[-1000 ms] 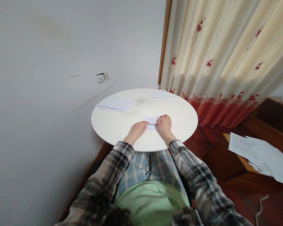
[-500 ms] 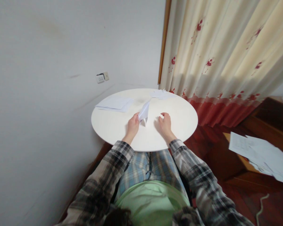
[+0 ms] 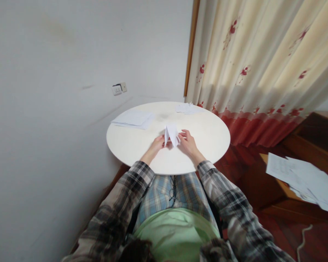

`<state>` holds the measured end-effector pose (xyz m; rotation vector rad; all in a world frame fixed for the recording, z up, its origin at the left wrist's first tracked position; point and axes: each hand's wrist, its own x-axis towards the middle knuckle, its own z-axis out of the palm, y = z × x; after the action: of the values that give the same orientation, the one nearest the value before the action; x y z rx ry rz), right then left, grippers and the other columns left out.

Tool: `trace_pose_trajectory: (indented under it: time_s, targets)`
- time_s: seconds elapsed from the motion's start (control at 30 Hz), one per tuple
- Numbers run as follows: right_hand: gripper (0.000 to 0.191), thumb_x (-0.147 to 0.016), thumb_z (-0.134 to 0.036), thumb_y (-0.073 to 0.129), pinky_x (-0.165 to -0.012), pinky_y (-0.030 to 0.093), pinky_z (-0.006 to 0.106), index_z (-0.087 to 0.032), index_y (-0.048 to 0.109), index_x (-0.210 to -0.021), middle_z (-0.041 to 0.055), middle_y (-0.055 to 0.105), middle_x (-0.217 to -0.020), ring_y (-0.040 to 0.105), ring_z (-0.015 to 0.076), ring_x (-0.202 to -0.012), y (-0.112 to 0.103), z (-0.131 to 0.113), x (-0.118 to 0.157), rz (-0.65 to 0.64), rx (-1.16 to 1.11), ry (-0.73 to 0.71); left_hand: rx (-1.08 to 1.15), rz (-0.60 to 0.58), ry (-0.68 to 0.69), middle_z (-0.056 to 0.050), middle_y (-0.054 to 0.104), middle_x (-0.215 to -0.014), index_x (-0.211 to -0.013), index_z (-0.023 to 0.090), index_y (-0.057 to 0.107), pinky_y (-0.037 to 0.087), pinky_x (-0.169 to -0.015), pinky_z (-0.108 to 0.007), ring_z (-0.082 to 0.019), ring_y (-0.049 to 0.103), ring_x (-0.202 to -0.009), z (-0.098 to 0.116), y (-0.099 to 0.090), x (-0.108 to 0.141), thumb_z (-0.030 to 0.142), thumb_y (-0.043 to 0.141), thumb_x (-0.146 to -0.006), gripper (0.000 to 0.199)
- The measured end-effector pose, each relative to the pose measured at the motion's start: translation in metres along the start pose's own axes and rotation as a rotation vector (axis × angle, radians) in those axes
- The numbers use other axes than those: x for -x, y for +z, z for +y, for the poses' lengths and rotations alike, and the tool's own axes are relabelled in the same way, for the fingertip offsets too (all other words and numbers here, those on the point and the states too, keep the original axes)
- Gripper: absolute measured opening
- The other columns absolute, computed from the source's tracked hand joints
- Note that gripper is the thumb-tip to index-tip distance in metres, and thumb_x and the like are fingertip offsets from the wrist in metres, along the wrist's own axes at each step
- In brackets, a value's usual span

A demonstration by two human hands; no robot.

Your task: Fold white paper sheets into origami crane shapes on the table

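A small folded sheet of white paper stands between my hands, its panels spread apart in a peaked shape, over the round white table. My left hand grips its left side, fingers partly hidden behind the paper. On the opposite side my right hand has its thumb and fingertips closed on the right edge of the fold. The paper's inner side and the exact fingertip contact are too small to make out.
Flat white sheets lie at the table's back left, and paper scraps at its far edge. A wall borders the left, a curtain the back right. More papers rest on a wooden cabinet at right.
My right hand has moved left from beside the folded paper and taken its right edge. The paper has turned and opened out between both hands.
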<state>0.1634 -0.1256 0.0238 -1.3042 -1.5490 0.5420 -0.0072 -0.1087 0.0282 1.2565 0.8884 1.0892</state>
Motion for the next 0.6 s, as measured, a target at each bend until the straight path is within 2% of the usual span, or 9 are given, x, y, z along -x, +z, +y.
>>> trace_pose_trajectory:
  time_s: [0.13,0.23,0.37,0.43,0.5,0.6]
  targets:
    - [0.037,-0.080,-0.032,0.050,-0.074,0.047,0.027,-0.017,0.045,-0.114,0.0088,0.062,-0.105,0.060,0.0134,-0.085,0.0004,0.0002,0.0003,-0.008,-0.017,-0.033,0.039,0.014,-0.029,-0.014,0.064,-0.101,-0.104,0.012,0.057,0.049,-0.069,-0.029,-0.018,0.064,-0.077,0.0001,-0.0021,-0.0015,0.053,0.039,-0.082,0.050]
    - [0.029,-0.079,-0.031,0.052,-0.076,0.047,0.027,-0.018,0.053,-0.105,0.0062,0.064,-0.101,0.061,0.0129,-0.082,0.0007,-0.0012,0.0016,-0.052,0.014,-0.075,0.038,-0.032,-0.015,-0.014,0.063,-0.106,-0.111,0.013,0.054,0.049,-0.070,-0.028,-0.018,0.063,-0.081,0.0030,-0.0018,0.0009,0.055,0.039,-0.082,0.053]
    - [0.019,-0.079,-0.028,0.051,-0.075,0.047,0.026,-0.019,0.059,-0.093,0.0029,0.066,-0.092,0.061,0.0122,-0.079,0.0005,-0.0063,0.0033,-0.134,0.039,-0.114,-0.060,-0.045,0.072,-0.011,0.062,-0.109,-0.118,0.015,0.049,0.049,-0.068,-0.026,-0.018,0.061,-0.085,0.0031,0.0001,0.0025,0.038,0.059,-0.073,0.052]
    - [0.018,-0.080,-0.027,0.050,-0.075,0.047,0.025,-0.019,0.059,-0.092,0.0025,0.067,-0.092,0.062,0.0120,-0.079,0.0000,-0.0087,0.0036,-0.153,0.032,-0.136,-0.106,-0.014,0.113,-0.011,0.061,-0.111,-0.118,0.013,0.048,0.049,-0.068,-0.028,-0.019,0.060,-0.087,0.0009,-0.0001,0.0017,0.027,0.062,-0.068,0.053]
    - [0.019,-0.081,-0.027,0.047,-0.075,0.046,0.025,-0.019,0.059,-0.093,0.0033,0.066,-0.093,0.061,0.0124,-0.081,-0.0007,-0.0091,0.0030,-0.116,0.045,-0.132,-0.140,0.024,0.127,-0.012,0.061,-0.109,-0.115,0.011,0.050,0.050,-0.068,-0.029,-0.020,0.060,-0.087,-0.0014,-0.0013,0.0010,0.019,0.061,-0.066,0.051]
    - [0.023,-0.083,-0.028,0.042,-0.075,0.045,0.026,-0.017,0.058,-0.096,0.0057,0.065,-0.096,0.059,0.0140,-0.084,-0.0021,-0.0047,0.0008,0.033,0.096,-0.065,-0.129,0.062,0.114,-0.012,0.061,-0.109,-0.112,0.010,0.050,0.050,-0.069,-0.031,-0.022,0.060,-0.090,-0.0025,-0.0035,0.0023,0.012,0.056,-0.064,0.048]
